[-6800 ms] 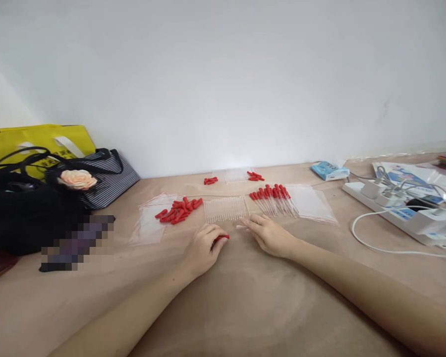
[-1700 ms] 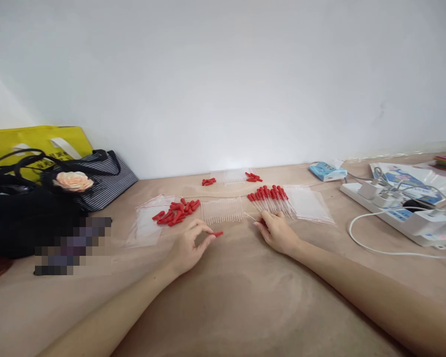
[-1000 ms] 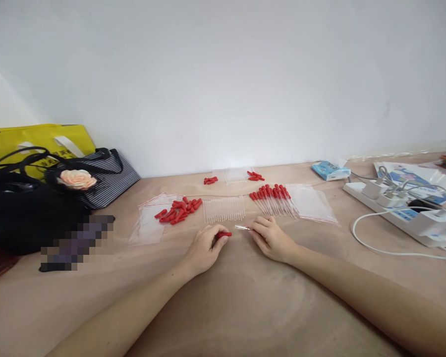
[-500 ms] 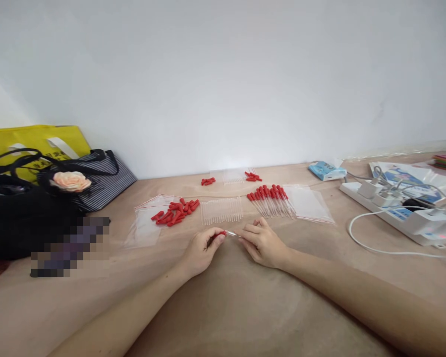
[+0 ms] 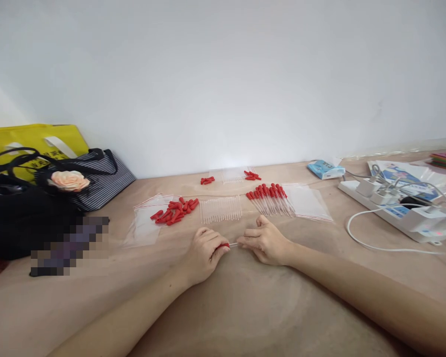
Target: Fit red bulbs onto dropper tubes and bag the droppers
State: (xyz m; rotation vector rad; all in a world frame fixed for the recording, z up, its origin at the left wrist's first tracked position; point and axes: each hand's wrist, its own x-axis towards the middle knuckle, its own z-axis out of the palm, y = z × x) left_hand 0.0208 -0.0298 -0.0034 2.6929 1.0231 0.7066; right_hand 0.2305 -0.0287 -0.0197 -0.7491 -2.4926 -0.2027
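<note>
My left hand (image 5: 204, 253) pinches a small red rubber bulb (image 5: 224, 245) low over the tan table. My right hand (image 5: 265, 242) pinches a thin clear glass tube (image 5: 234, 244) whose end meets the bulb. Just beyond the hands lie a pile of loose red bulbs (image 5: 174, 214) on a clear zip bag, a row of bare clear tubes (image 5: 220, 210), and a row of finished red-topped droppers (image 5: 270, 197) beside another clear bag (image 5: 308, 202).
Farther back sit a smaller set of red bulbs (image 5: 207, 180) and tubes. A black bag (image 5: 18, 218), a striped bag (image 5: 96, 181) and a yellow bag stand at the left. A white power strip (image 5: 397, 210) with cables and a blue packet (image 5: 325, 169) lie at the right.
My right hand took a clear tube from the row and brought it to the red bulb in my left hand. Both hands drew slightly nearer to me, and bulb and tube now meet.
</note>
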